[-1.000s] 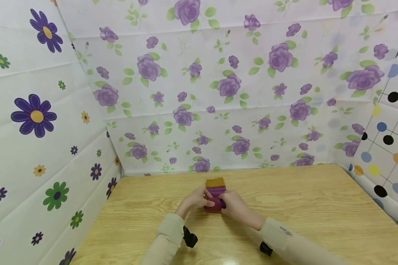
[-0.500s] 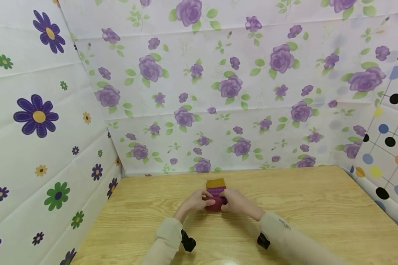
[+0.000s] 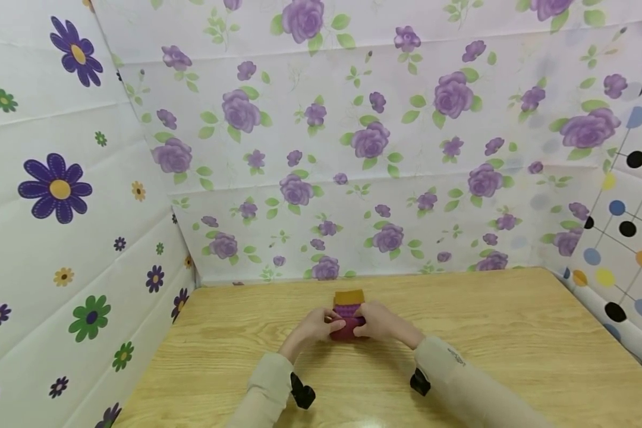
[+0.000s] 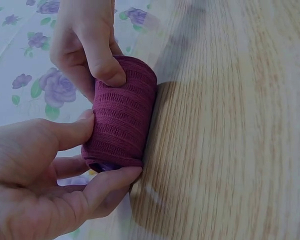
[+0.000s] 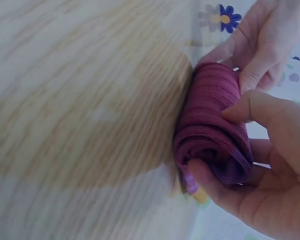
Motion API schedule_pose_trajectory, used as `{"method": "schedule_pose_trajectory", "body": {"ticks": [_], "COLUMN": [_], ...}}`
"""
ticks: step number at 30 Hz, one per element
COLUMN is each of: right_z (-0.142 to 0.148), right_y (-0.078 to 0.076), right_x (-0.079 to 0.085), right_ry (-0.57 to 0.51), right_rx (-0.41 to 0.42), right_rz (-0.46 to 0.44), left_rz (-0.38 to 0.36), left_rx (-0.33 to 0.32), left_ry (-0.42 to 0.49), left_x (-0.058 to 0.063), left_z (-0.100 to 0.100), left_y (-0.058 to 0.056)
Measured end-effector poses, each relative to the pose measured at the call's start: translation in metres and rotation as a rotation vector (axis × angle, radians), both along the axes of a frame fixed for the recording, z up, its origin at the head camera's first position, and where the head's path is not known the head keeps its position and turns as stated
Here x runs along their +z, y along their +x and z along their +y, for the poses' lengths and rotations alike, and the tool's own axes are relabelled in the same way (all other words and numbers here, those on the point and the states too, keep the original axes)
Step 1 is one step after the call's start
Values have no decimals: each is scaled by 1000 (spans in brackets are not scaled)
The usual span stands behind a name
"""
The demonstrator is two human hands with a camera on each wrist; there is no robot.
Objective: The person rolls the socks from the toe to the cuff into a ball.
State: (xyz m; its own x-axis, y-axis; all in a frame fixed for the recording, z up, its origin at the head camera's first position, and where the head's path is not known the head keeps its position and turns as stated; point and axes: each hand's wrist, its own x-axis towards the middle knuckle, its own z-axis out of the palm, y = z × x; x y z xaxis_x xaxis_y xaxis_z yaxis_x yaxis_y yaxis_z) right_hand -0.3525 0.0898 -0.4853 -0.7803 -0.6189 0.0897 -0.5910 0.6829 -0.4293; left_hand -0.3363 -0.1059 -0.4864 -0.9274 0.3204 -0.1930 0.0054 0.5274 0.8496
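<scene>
A ribbed maroon knit sock (image 3: 344, 330), partly rolled up, lies on the wooden table in front of me. Its flat part runs away from the roll, with a purple patterned band and a mustard end (image 3: 349, 297). My left hand (image 3: 312, 326) holds the left end of the roll, thumb on the near side and fingers at the rolled edge. At the other end my right hand (image 3: 380, 322) pinches the roll with thumb and fingers. The right wrist view shows the spiral layers of the rolled sock (image 5: 210, 110), with purple inside. Some fingers are hidden behind it.
The wood-grain table (image 3: 487, 333) stretches to both sides. Behind it hangs a white sheet with purple roses (image 3: 371, 139). A flowered sheet (image 3: 59, 255) stands on the left and a dotted one (image 3: 620, 255) on the right. Black wrist cameras (image 3: 302, 392) sit under both sleeves.
The roll has turned a little away from me and takes up more of the sock. The flat part looks shorter. Both hands keep hold, with the right hand shifted slightly left.
</scene>
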Motion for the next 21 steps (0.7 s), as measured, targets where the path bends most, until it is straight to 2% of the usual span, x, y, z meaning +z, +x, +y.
{"method": "schedule_pose_trajectory", "body": {"ticks": [8,15,18,21], "right_z": [5,11,10,8], "right_y": [-2,-3,-3,-2], "right_x": [4,4,5,5], "right_ry": [30,-13,-17,-1], "right_rx": [53,89,72,19], "right_rz": [-85,-156,-171,-187], "left_rz": [-1,-26,8,57], "left_rx": [-64,-37,-29,-23], "left_ry": [-9,-4,-35,-62], "left_x": [1,1,1,2], "left_z": [-1,3,5,6], "left_y": [4,5,7,10]}}
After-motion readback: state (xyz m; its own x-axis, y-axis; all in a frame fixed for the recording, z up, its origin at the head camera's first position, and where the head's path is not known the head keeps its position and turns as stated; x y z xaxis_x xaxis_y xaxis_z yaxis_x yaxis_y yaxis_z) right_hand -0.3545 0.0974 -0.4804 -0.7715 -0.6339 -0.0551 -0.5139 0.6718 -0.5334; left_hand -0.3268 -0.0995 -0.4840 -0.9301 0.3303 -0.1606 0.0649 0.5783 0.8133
